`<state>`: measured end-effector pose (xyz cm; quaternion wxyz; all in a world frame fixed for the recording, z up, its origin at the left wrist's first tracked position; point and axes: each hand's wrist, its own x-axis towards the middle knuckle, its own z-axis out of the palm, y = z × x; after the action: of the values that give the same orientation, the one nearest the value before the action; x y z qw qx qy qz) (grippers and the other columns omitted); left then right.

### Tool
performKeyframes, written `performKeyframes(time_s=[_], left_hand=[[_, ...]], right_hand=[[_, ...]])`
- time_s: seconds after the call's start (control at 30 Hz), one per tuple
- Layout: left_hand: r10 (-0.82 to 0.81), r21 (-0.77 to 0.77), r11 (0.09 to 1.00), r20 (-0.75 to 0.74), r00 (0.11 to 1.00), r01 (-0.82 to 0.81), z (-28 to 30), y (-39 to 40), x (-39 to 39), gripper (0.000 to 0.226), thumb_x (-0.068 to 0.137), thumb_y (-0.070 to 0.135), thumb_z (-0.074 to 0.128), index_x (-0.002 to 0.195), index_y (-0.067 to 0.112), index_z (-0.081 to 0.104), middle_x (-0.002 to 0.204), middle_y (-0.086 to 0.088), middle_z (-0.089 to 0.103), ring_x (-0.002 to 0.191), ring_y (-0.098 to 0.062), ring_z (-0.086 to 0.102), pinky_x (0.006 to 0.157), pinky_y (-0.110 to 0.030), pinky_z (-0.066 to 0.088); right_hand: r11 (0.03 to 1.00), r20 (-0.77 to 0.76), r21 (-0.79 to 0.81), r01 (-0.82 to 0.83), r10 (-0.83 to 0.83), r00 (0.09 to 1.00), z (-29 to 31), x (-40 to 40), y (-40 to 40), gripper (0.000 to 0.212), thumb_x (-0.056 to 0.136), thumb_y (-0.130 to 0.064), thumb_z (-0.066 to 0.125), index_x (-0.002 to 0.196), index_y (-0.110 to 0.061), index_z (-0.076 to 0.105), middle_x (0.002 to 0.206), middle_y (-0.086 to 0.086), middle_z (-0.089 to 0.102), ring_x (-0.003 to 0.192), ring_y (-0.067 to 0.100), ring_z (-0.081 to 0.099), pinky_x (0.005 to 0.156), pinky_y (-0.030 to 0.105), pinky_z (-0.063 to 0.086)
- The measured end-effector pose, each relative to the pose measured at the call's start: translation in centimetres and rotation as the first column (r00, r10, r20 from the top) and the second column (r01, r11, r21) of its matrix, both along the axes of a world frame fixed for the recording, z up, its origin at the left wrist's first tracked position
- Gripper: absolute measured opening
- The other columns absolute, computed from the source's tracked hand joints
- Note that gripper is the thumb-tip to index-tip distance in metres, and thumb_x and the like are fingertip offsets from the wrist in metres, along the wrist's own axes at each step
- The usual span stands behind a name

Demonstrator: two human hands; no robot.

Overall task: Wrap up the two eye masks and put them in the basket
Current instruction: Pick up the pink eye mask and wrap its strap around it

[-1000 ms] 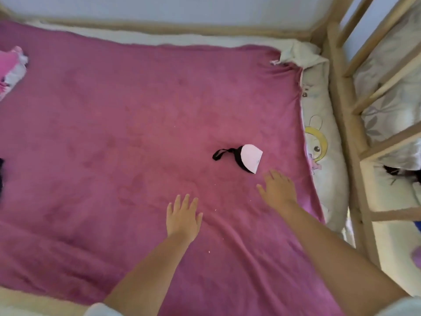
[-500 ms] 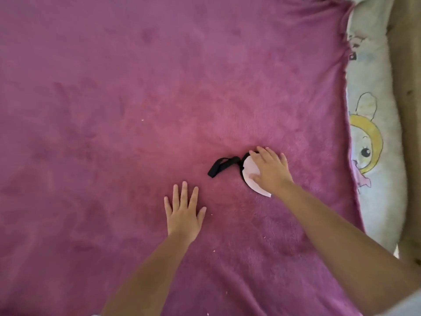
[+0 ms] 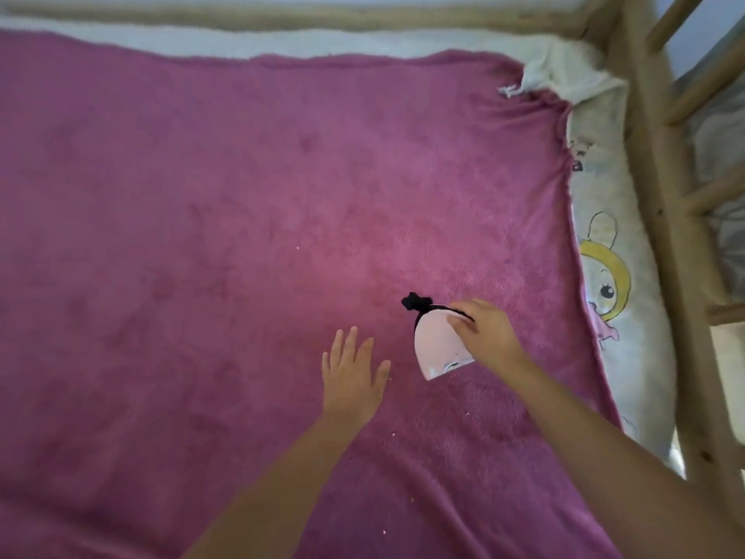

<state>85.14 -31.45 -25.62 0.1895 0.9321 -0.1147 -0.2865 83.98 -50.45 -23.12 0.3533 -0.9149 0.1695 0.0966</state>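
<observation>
eye mask (image 3: 437,342) folded, long axis near-far, strap (image 3: 415,303) end far

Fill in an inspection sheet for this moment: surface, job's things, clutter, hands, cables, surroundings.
Surface: magenta fleece blanket spread over the bed, wrinkled near the bottom edge.
Job's things: one eye mask, pale pink with a black strap bunched at its far end; second mask and basket not in view.
Clutter: a few small pale specks on the blanket.
Hands: right hand holds the eye mask near its strap end; left hand open, fingers spread, beside the mask, apart from it.
Cables: nothing seen.
Surroundings: cartoon-print sheet along the right edge, wooden bed frame beyond it.
</observation>
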Motion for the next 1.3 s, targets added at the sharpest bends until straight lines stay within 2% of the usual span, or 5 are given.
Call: performKeyframes(time_s=[0.37, 0.77, 0.87, 1.0, 1.3], left_hand=[[0.317, -0.676, 0.712, 0.07, 0.946, -0.189, 19.8, 3.2, -9.2, 0.024, 0.083, 0.003, 0.054, 0.084, 0.022, 0.04, 0.08, 0.0, 0.055, 0.073, -0.015, 0.053, 0.06, -0.007, 0.039], [0.178, -0.705, 0.685, 0.405, 0.897, 0.183, 32.2, 7.1, -13.8, 0.04, 0.08, 0.003, 0.057, 0.063, 0.035, 0.041, 0.057, 0.012, 0.047, 0.055, 0.004, 0.045, 0.055, -0.008, 0.036], [0.138, -0.716, 0.649, 0.443, 0.886, 0.257, 33.6, 7.2, -13.9, 0.041, 0.079, -0.001, 0.059, 0.059, 0.032, 0.046, 0.052, 0.023, 0.058, 0.054, 0.007, 0.048, 0.054, -0.005, 0.036], [-0.043, -0.675, 0.63, 0.464, 0.885, 0.384, 35.5, 6.7, -14.2, 0.04, 0.078, -0.002, 0.061, 0.058, 0.031, 0.053, 0.054, 0.033, 0.061, 0.055, 0.011, 0.053, 0.057, -0.002, 0.037], [-0.184, -0.598, 0.629, 0.506, 0.843, 0.496, 37.6, 5.6, -12.5, 0.034, 0.079, -0.001, 0.061, 0.063, 0.028, 0.063, 0.059, 0.03, 0.065, 0.066, 0.018, 0.056, 0.067, 0.002, 0.039]], right_hand=[[0.941, 0.32, 0.308, 0.137, -0.238, 0.917, 17.7, -11.7, 8.5, 0.018, 0.086, 0.0, 0.051, 0.099, 0.003, 0.064, 0.086, 0.006, 0.054, 0.081, 0.019, 0.049, 0.059, -0.002, 0.035], [1.0, 0.499, 0.029, 0.009, -0.022, 0.866, 29.0, -18.3, 10.6, 0.034, 0.087, -0.012, 0.055, 0.055, -0.019, 0.062, 0.054, -0.011, 0.041, 0.068, 0.018, 0.038, 0.06, 0.01, 0.033], [1.0, 0.596, 0.015, 0.016, -0.022, 0.803, 31.2, -19.0, 9.6, 0.016, 0.086, -0.015, 0.058, 0.097, -0.013, 0.069, 0.091, -0.001, 0.067, 0.095, 0.022, 0.051, 0.083, 0.017, 0.033], [0.961, 0.556, -0.07, -0.266, 0.259, 0.79, 34.6, -19.5, 7.9, 0.049, 0.085, 0.001, 0.054, 0.13, -0.014, 0.043, 0.13, -0.01, 0.039, 0.131, 0.007, 0.028, 0.109, 0.016, 0.021], [0.935, 0.524, -0.163, -0.316, 0.353, 0.775, 37.7, -19.2, 5.8, 0.014, 0.08, -0.001, 0.062, 0.091, -0.004, 0.07, 0.076, -0.01, 0.058, 0.065, -0.011, 0.055, 0.067, 0.006, 0.043]])
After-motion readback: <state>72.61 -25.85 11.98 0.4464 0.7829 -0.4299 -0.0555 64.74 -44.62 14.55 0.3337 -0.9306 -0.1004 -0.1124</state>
